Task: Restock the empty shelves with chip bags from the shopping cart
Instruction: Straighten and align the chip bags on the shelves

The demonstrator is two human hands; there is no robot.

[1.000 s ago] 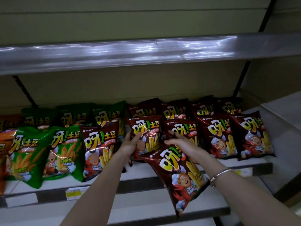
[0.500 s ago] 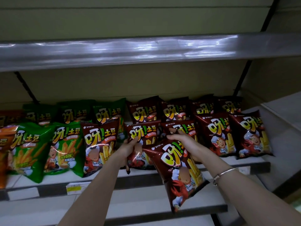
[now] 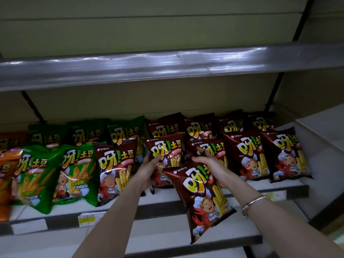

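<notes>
My left hand (image 3: 149, 169) grips a dark red chip bag (image 3: 165, 151) standing in the front row of the middle shelf (image 3: 167, 199). My right hand (image 3: 210, 164) holds the upper part of another dark red chip bag (image 3: 202, 198), which hangs tilted in front of the shelf edge, its lower end over the shelf below. The index finger of that hand points up against a red bag (image 3: 212, 148) standing behind. Green bags (image 3: 74, 170) fill the left part of the shelf and red bags (image 3: 247, 155) the right part, in two rows.
An orange bag (image 3: 7, 183) stands at the far left. A bare metal shelf (image 3: 167, 66) runs above. A lower white shelf (image 3: 167, 233) lies under my arms. A yellow price tag (image 3: 89, 218) sits on the shelf edge. A white side unit (image 3: 325, 146) flanks the right.
My left hand has closed its grip on the front-row red bag and pulled it upright. My right hand has lifted its tilted bag slightly towards the shelf.
</notes>
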